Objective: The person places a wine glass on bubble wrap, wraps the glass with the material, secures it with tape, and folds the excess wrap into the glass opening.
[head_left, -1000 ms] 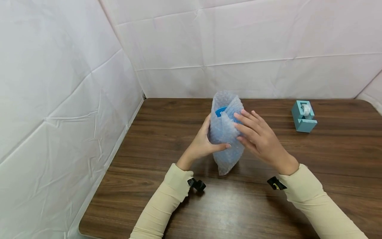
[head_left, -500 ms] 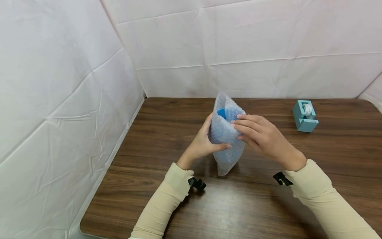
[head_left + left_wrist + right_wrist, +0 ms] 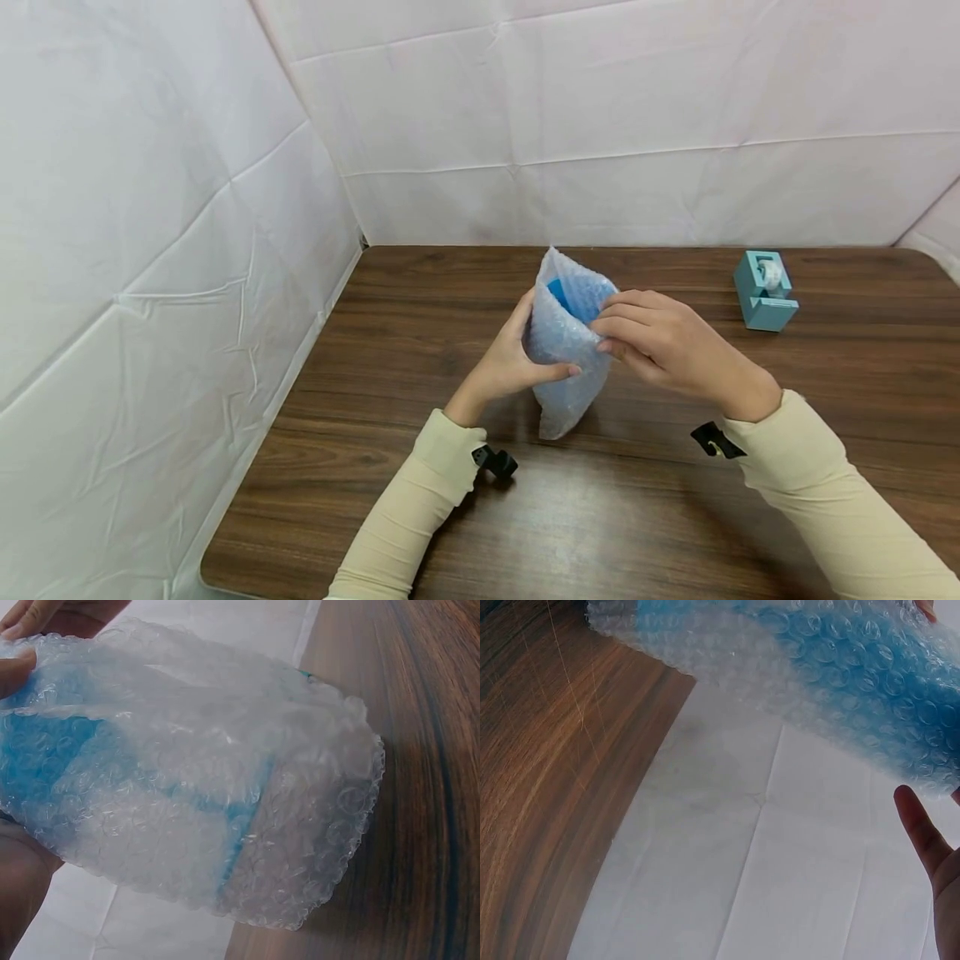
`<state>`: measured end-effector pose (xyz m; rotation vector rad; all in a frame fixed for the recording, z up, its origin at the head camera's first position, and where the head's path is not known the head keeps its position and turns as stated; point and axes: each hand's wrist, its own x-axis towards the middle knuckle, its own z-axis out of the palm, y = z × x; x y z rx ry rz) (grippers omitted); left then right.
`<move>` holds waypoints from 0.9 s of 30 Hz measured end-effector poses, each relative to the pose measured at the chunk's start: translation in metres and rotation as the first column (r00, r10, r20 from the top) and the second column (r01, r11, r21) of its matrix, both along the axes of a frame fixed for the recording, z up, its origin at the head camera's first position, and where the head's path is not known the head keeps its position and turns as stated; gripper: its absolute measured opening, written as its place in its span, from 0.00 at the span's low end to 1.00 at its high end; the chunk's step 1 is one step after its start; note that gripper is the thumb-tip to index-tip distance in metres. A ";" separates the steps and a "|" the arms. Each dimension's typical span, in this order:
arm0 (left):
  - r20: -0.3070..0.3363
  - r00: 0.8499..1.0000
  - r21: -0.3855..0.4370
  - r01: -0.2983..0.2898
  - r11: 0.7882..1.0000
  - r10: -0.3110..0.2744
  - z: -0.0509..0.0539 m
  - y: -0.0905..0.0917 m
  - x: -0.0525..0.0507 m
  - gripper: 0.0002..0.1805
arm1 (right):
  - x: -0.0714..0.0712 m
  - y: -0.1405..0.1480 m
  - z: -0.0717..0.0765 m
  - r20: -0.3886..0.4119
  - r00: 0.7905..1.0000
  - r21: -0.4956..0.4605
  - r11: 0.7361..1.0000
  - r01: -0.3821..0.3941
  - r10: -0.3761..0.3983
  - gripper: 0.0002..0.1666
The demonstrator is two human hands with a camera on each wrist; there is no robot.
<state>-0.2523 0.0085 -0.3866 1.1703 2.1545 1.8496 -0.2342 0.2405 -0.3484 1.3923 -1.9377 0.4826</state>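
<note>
A sheet of bubble wrap (image 3: 566, 362) is wrapped as a tall, loose sleeve around a blue object (image 3: 557, 292). Only part of the blue object shows at the open top and through the bubbles, so its kind is unclear. My left hand (image 3: 504, 362) grips the bundle from the left, thumb across the front and fingers hidden behind. At the upper right edge, my right hand (image 3: 667, 346) pinches the wrap with bent fingers. In the left wrist view the bubble wrap (image 3: 187, 780) shows its lower end close to the table.
A teal tape dispenser (image 3: 765, 292) with a roll of clear tape stands at the back right of the brown wooden table (image 3: 360, 400). White sheeting (image 3: 630, 100) hangs behind the table and along its left side.
My right fingers have gone from lying nearly straight on the wrap to bending at its edge. The wrap's right flap has shifted and its top sits lower. The left hand stays put.
</note>
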 end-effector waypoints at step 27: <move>-0.085 0.996 0.053 0.040 0.998 -0.035 -0.004 -0.003 -0.004 0.55 | 0.003 0.000 0.004 0.125 0.991 -0.180 0.984 -0.019 0.042 0.26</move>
